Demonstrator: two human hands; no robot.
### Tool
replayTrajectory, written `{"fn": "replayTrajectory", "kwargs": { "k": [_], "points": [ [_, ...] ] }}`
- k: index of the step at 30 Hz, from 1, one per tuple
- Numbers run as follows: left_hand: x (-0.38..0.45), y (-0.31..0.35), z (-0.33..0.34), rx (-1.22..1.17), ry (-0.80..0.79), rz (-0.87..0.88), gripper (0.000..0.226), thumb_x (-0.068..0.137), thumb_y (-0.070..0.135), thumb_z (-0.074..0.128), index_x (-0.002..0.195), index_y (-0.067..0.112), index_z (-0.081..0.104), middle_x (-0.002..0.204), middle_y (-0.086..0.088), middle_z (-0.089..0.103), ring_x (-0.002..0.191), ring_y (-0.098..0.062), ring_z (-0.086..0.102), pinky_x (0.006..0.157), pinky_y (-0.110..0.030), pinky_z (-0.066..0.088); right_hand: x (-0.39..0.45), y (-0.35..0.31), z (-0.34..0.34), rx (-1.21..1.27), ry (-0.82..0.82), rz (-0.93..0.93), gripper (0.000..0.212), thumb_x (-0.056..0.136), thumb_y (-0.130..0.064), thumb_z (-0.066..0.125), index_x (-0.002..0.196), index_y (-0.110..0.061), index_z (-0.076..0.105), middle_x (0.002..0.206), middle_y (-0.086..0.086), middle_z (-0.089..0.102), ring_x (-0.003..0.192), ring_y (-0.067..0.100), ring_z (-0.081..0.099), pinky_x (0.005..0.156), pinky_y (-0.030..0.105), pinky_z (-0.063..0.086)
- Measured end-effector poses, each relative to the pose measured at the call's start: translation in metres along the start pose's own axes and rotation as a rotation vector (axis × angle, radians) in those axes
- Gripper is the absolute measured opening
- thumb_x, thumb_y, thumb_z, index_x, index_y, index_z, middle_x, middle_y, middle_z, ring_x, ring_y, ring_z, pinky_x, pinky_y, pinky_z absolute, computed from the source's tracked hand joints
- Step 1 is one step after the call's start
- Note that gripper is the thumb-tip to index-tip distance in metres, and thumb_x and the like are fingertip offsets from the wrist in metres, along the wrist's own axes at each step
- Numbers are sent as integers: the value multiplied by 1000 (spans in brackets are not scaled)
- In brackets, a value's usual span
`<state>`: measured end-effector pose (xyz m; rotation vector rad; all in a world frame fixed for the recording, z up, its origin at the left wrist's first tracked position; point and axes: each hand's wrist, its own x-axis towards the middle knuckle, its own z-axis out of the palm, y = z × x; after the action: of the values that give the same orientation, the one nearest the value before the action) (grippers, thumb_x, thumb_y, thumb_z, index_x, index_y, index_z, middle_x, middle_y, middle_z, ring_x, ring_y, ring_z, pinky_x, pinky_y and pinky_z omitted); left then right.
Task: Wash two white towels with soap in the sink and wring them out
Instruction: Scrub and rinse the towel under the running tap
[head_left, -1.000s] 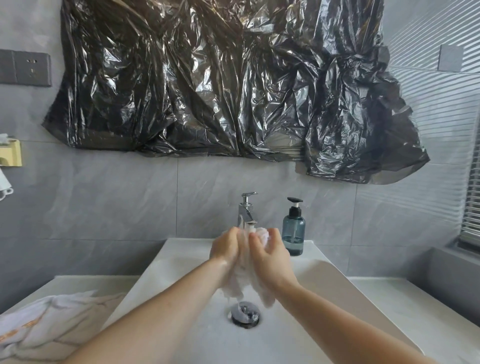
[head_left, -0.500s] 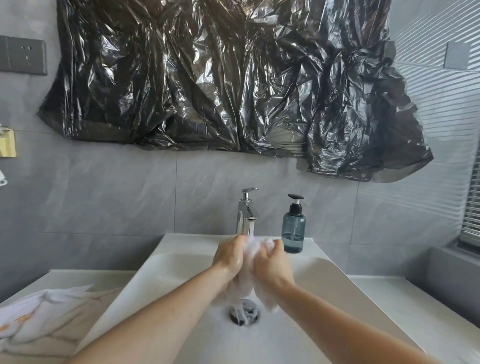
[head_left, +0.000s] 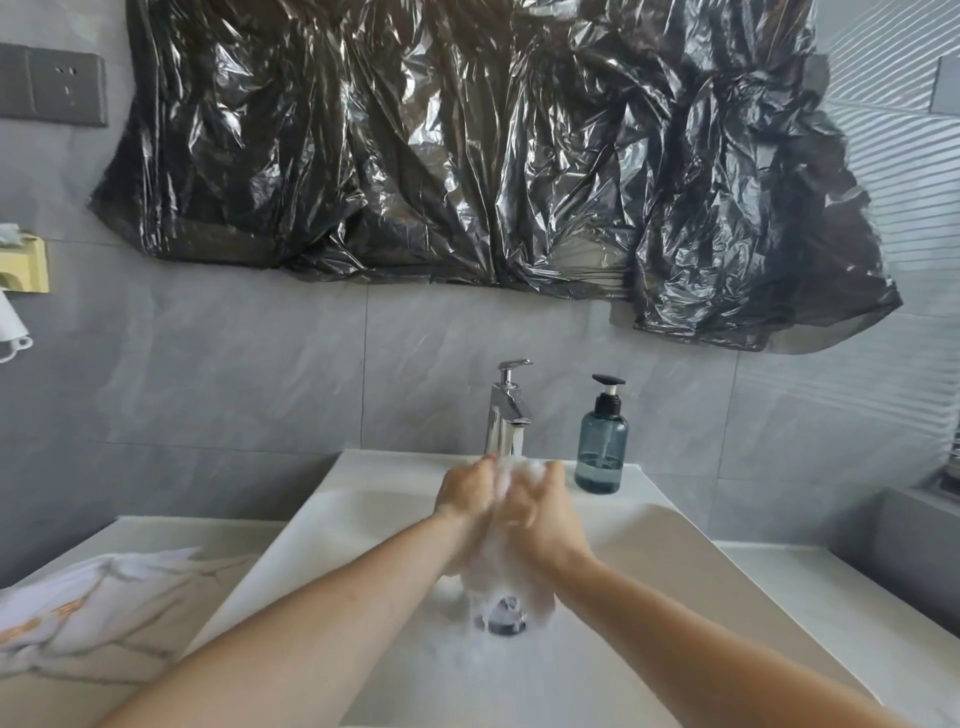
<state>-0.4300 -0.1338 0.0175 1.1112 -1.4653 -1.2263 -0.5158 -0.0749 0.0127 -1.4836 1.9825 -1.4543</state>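
A wet, soapy white towel is bunched between my two hands above the white sink, just under the chrome tap. My left hand grips it from the left and my right hand grips it from the right, palms facing each other. Its blurred lower end hangs down over the drain. A second white towel lies crumpled on the counter at the left. A blue soap pump bottle stands on the sink's back rim, right of the tap.
Black plastic sheeting covers the wall above the sink. A grey socket plate and a yellow holder hang on the left wall. The white counter runs to the right, with a grey ledge beyond it.
My hands have rubbed the towel between them and shifted slightly up towards the tap. The head view has tilted a little. The towel on the counter has not moved.
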Motion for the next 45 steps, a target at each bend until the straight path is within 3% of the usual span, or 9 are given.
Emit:
{"fn": "replayTrajectory", "kwargs": {
  "k": [15,18,26,29,31,34,38,41,45],
  "points": [
    [-17,0,5,196,-150,80,27,85,42,52,69,27,67,64,3,63,62,-23,56,60,-30,42,13,28,-21,-120,-100,140,27,96,-39,45,115,-21,37,114,4,58,100,23,53,88,35,41],
    [-18,5,-6,490,-155,125,30,94,46,48,79,27,65,74,0,66,62,-26,58,49,-24,40,7,38,-28,-145,-88,53,21,103,-32,39,118,-19,37,110,5,58,101,29,57,87,38,43],
    [-30,-18,-37,1008,-305,-47,79,74,65,59,142,29,43,142,1,49,125,-28,54,105,-43,48,-6,49,-44,-431,-488,3,54,100,-44,57,147,-21,45,144,11,50,125,30,52,97,34,42],
    [-33,-33,-40,1052,-380,-28,95,66,60,74,149,31,37,138,1,44,114,-25,57,89,-43,60,2,58,-39,-487,-495,-92,14,91,-50,64,92,-38,71,85,-1,68,66,15,60,62,23,46],
    [-32,-38,-38,1109,-378,-6,109,67,50,81,158,38,21,144,0,34,104,-25,61,67,-36,61,13,71,-36,-548,-359,-318,37,72,-68,72,60,-33,67,53,-16,46,39,0,31,41,9,28],
    [-30,-40,-33,1174,-330,20,88,71,40,77,147,31,34,134,0,37,118,-30,61,86,-43,60,-6,54,-39,-135,-348,114,37,86,-42,71,119,-29,61,88,-7,55,63,9,45,56,13,31],
    [-23,-37,-31,1062,-267,76,29,82,37,60,107,26,50,122,-3,45,116,-29,61,100,-38,50,3,47,-37,-127,-251,155,21,95,-38,61,109,-22,59,104,6,67,84,23,59,59,22,46],
    [-16,-27,-33,708,-129,52,33,97,27,48,118,7,64,114,-12,55,108,-33,62,96,-37,52,7,40,-38,93,-160,220,35,94,-50,60,104,-17,60,95,9,67,76,23,62,43,18,44],
    [-23,5,-27,-135,-121,-172,40,97,28,43,101,1,72,90,-21,69,76,-30,62,66,-37,56,2,23,-31,193,-54,152,43,89,-61,62,105,-22,60,99,5,64,84,20,64,62,30,53]
  ]
}}
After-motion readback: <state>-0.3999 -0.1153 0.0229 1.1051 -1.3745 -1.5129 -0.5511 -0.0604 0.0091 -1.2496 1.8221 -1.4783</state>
